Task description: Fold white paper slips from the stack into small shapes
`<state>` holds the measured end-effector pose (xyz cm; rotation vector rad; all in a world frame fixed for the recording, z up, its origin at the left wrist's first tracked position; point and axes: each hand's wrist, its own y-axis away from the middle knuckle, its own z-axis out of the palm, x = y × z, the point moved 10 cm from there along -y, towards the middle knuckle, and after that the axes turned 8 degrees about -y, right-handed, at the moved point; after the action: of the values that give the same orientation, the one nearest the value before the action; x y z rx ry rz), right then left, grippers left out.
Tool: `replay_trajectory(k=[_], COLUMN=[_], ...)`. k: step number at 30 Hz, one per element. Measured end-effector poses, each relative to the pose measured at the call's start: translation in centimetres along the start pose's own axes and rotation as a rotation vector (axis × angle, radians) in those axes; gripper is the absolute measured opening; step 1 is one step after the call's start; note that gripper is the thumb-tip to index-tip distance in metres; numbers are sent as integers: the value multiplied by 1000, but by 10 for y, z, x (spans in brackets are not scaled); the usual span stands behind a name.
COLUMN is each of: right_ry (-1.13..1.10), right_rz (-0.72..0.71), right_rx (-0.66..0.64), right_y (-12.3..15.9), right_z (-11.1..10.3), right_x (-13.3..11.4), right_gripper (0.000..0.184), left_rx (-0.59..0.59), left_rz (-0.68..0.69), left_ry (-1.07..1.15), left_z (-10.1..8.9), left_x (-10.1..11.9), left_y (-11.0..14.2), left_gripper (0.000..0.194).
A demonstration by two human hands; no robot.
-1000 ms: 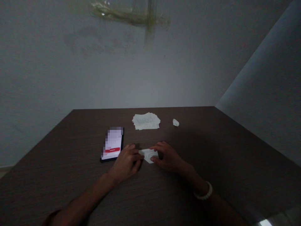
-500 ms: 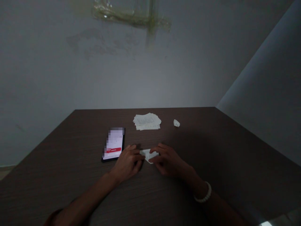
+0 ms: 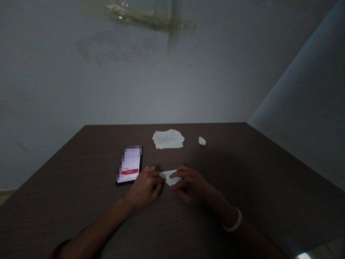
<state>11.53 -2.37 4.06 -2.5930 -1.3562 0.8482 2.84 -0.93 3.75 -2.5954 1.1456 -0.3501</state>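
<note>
A small folded piece of printed paper lies on the dark wooden table between my two hands. My left hand presses the paper's left edge with curled fingers. On the other side, my right hand has its thumb and fingers on the right part of the paper, closed over it. The paper's lower edge comes to a point, and its outer ends are hidden under my fingers. A phone with a lit screen lies just beyond and left of my left hand.
Farther back on the table sits a loose stack of printed paper slips. Right of it is a small folded white paper piece. A grey wall stands behind the table, and another wall runs along the right.
My right hand has shifted its fingers over the right part of the paper, the fingertips sliding along it. My left hand stays in place. The view has moved slightly.
</note>
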Motion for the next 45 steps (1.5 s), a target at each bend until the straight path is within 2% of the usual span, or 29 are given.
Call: replay_trajectory(k=[7, 17, 21, 27, 33, 36, 39, 45], right_ry=[-15, -61, -41, -29, -23, -32, -43, -53], right_rz=[43, 57, 57, 85, 78, 75, 76, 71], right_rx=[-12, 0, 10, -7, 7, 23, 24, 32], right_y=[-1, 0, 0, -1, 1, 2, 1, 0], right_z=[1, 0, 0, 2, 3, 1, 0, 0], right_x=[3, 5, 4, 5, 8, 7, 6, 5], right_gripper=[20, 23, 21, 20, 20, 20, 20, 14], left_rx=[-53, -131, -120, -36, -30, 36, 31, 40], left_rz=[117, 185, 173, 54, -3, -72, -57, 19], left_ry=[94, 129, 88, -21, -82, -116, -131, -196], left_z=[4, 10, 10, 5, 7, 2, 3, -3], left_x=[11, 19, 17, -1, -10, -22, -22, -8], left_y=[2, 4, 3, 1, 5, 9, 10, 6], left_gripper=[30, 29, 29, 28, 27, 24, 24, 25])
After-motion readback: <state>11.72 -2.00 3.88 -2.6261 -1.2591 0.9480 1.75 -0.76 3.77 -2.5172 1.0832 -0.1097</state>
